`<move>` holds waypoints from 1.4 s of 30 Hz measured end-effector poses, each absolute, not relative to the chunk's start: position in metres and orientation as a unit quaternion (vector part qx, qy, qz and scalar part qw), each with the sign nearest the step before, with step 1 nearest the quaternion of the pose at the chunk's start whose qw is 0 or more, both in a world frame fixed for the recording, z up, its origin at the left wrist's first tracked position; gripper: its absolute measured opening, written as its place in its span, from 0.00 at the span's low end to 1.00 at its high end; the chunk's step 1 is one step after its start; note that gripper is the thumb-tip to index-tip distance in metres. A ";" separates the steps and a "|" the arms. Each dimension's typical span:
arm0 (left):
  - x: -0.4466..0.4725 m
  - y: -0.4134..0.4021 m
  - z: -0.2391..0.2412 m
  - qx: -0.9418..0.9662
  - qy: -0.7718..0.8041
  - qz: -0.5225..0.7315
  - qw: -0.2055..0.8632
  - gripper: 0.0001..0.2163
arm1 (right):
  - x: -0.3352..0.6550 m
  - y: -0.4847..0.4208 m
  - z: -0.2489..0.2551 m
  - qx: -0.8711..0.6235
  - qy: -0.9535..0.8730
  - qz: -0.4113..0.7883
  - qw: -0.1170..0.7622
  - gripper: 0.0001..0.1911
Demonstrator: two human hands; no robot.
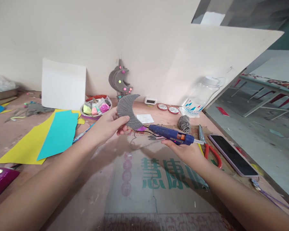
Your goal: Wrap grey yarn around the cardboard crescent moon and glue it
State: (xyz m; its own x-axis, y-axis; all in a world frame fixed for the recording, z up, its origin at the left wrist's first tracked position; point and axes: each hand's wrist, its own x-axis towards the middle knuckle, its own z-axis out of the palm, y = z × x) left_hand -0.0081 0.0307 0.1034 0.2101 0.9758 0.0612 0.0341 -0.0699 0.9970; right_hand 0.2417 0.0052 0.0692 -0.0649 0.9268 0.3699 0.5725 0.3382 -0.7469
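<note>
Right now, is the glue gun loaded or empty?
Loaded: a whitish glue stick juts from the rear of the blue glue gun.

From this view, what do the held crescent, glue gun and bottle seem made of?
Held crescent: matte gray yarn outside, by its wound strands; inside hidden. Glue gun: probably hard plastic, smooth and blue. Bottle: glossy, see-through; plastic or glass, can't tell.

Magenta device [5,181] cut off at eight o'clock, right hand [184,150] partly behind glue gun [167,132], far items [267,80] at three seemingly blurred
</note>
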 end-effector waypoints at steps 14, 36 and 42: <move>-0.019 0.033 0.111 0.523 0.416 0.473 0.575 0.06 | 0.261 0.016 0.079 -0.519 -0.707 0.265 0.400 0.19; -0.032 0.025 0.128 0.540 0.428 0.551 0.470 0.09 | 0.249 0.111 0.063 -0.597 -0.717 0.174 0.316 0.18; -0.028 0.027 0.129 0.540 0.408 0.557 0.481 0.11 | 0.243 0.155 0.027 -0.639 -0.711 0.147 0.255 0.13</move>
State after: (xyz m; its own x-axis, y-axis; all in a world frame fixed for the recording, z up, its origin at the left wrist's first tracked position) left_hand -0.0284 0.0268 0.1286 0.0464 0.9766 0.2102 -0.0949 -0.2052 0.9741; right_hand 0.2434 0.1548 0.0269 -0.0543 0.9831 0.1747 0.8331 0.1410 -0.5349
